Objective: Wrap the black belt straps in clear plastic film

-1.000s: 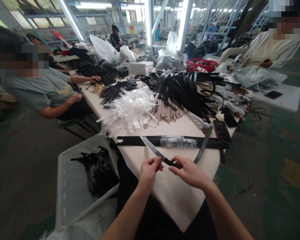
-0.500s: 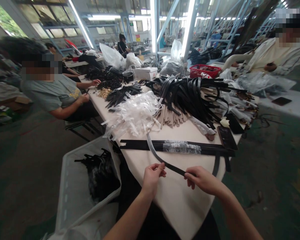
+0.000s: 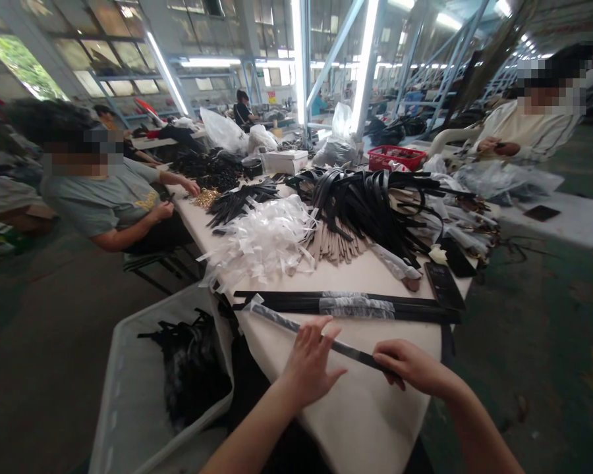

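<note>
A thin black strap with a clear film sleeve on its far part stretches across the cream-covered table in front of me. My left hand lies over the strap's middle, fingers spread around it. My right hand pinches the strap's near end. Just beyond the hands lies a flat bundle of long black straps, bound with clear film at the middle. The strap's tip reaches the left end of that bundle.
A heap of black straps, tan strips and white plastic strips covers the table's far part. A dark phone lies at the right edge. A white bin holding black straps stands left. Co-workers sit on both sides.
The strap has swung left and straightened, from a curve rising off the table to a nearly flat line. My hands have spread farther apart, and my left fingers have opened over it.
</note>
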Demonstrator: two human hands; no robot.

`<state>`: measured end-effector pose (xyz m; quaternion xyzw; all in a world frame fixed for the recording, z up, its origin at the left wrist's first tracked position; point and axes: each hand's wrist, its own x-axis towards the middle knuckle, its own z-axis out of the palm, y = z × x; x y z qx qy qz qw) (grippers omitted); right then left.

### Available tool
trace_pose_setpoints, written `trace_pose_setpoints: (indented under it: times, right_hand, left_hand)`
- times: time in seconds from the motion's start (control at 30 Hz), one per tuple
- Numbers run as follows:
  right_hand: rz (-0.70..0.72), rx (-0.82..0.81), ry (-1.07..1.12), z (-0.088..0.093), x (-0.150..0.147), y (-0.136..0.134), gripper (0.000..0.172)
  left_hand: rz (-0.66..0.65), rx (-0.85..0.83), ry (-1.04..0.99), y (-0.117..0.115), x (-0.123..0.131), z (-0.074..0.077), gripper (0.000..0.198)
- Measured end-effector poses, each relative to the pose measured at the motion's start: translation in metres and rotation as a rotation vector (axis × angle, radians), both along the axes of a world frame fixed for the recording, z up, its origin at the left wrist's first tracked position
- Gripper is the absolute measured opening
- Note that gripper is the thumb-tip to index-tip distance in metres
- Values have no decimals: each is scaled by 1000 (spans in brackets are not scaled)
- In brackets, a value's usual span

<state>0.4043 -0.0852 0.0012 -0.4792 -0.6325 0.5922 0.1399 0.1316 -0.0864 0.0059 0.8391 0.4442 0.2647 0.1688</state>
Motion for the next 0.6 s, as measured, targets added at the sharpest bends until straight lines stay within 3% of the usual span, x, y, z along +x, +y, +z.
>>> trace_pose_setpoints:
  times: [0.07,0.13,0.2,0.33,0.5,0.6]
  right_hand:
    - [-1,-17,42,0,-3,4,40]
    - [-5,-28,45,1,-6,7,40]
    - [-6,-29,-1,2,-4,8,36]
    - [-25,29,-118,0,-1,8,29]
    - [-47,120,-91,4,-23,11,27]
    - [-24,98,-100,7,-25,16,24]
  left_hand:
    - [-81,27,234,20,5,-1,41]
    - [-130,-13,406,38,10,-6,13]
    - [-141,-51,496,50,13,-10,20]
    - [-118,-37,532,55,19,-10,39]
    - [-199,-47,545,46,37,-9,27]
    - [-176,-37,514,50,35,-14,26]
